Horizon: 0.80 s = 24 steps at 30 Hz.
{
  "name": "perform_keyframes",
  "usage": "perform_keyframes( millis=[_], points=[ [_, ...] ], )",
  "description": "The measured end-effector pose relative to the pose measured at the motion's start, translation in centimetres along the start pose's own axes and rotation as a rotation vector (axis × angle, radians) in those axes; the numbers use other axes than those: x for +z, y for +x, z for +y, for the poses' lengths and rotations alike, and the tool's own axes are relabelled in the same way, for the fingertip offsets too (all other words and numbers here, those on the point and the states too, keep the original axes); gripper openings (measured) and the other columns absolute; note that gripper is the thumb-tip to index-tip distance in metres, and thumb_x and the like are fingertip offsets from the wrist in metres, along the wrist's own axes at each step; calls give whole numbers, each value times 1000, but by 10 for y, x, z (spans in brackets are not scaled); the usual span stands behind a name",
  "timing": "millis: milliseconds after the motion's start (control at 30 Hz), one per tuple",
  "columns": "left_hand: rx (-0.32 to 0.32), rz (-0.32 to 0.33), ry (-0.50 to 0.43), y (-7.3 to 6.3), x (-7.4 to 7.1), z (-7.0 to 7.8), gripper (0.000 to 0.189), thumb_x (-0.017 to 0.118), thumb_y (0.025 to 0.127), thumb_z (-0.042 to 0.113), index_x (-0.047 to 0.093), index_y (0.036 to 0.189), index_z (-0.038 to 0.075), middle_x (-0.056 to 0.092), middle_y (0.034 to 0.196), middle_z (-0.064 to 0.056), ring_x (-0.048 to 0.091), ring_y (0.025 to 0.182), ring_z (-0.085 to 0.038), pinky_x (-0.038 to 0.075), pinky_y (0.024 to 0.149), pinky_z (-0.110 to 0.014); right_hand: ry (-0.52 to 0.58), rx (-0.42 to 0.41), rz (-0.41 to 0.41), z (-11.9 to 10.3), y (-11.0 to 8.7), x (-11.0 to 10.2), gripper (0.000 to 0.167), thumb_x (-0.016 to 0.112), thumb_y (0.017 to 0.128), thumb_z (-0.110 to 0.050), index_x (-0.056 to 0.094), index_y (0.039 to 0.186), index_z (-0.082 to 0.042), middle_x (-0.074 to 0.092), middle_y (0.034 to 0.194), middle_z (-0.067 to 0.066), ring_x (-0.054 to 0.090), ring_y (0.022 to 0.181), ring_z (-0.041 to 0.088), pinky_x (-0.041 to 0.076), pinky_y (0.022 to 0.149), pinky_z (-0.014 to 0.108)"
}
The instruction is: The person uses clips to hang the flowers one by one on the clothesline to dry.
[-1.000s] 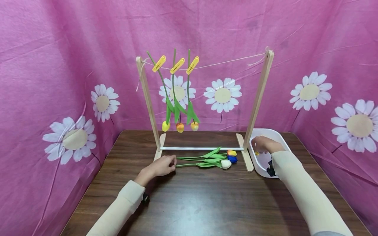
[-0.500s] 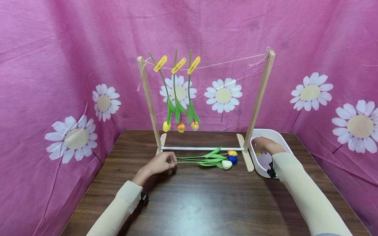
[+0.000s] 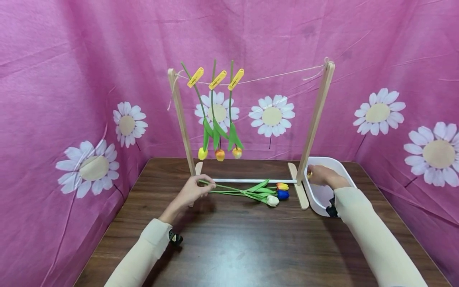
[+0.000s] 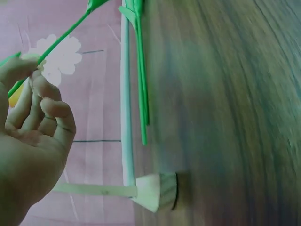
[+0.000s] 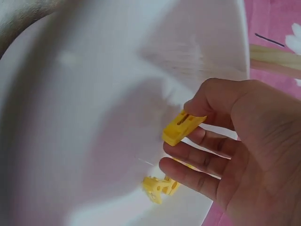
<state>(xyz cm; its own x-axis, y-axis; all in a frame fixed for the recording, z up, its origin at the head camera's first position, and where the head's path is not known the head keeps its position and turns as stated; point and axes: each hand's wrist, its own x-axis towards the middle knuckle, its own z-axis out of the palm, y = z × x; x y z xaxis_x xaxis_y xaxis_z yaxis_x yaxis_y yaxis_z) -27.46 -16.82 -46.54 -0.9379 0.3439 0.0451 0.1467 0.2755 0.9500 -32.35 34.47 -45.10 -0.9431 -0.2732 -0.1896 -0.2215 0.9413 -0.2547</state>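
left of the bin [image 3: 322, 161], the left hand [image 3: 193, 190] pinches a stem [image 4: 61, 40]; inside it, the right hand [image 3: 324, 176] pinches a peg [image 5: 181, 129]. overlapping leaves [image 3: 264, 191] could snag, dragging the blue tulip [image 3: 283, 194] along.

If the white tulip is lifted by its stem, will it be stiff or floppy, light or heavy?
The white tulip is probably rather stiff: its stem runs nearly straight from the left hand. It is likely light, as a pinch holds its stem end up. The bloom may dip or drag, since it appears lower.
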Motion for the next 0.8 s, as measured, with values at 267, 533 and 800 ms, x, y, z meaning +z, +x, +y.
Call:
perform_keyframes(
  millis=[267,533,800],
  points=[
    [147,42,-126,3,9,12,13,70,103,8,66,110,-3,73,89,-14,71,67,-16,59,64,-24,61,-15,78,2,-3,-6,29,60,96,-12,51,114,9,67,94,24,65,86,36,56,80,53],
    [325,-66,-320,5,18,21,24,50,113,7,39,121,-13,61,129,-48,82,87,-27,62,84,-64,299,9,150,0,-4,-13,27,45,105,-10,39,119,12,58,86,19,63,70,28,51,61,33],
    [370,-81,-391,7,27,28,16,47,114,10,40,117,-5,70,120,-40,81,97,-28,60,92,-64,326,73,177,-4,-12,-32,46,36,114,-29,35,133,13,60,97,25,61,70,27,52,58,35]
  ],
)
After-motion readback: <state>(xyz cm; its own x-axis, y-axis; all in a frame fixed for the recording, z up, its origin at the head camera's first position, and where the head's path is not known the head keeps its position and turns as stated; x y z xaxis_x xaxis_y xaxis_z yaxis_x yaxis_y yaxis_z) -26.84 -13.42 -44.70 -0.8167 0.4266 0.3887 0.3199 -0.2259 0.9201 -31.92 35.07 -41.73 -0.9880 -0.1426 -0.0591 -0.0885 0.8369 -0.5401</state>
